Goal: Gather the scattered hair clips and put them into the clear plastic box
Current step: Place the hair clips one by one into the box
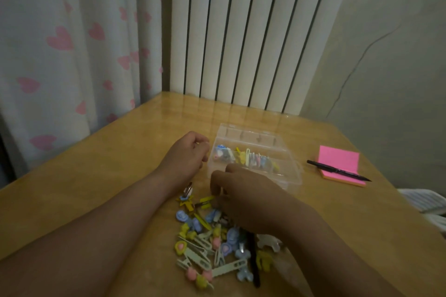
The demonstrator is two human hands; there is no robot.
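Observation:
The clear plastic box [293, 176] stands open mid-table, with several coloured hair clips [246, 158] lined up inside. A pile of scattered hair clips [207, 248] in yellow, blue, pink and pale green lies on the table in front of it. My left hand [185, 154] hovers by the box's left wall with its fingers curled; I cannot make out whether they hold anything. My right hand [243, 193] is over the far end of the pile, its fingertips curled down on a yellow clip [205, 201]. Its palm hides more clips.
A pink sticky-note pad [340, 164] with a black pen [337, 171] across it lies to the right of the box. A white radiator [241, 31] and a heart-print curtain [60, 43] stand behind the wooden table [108, 164]. Striped cloth [427, 200] shows at the right edge.

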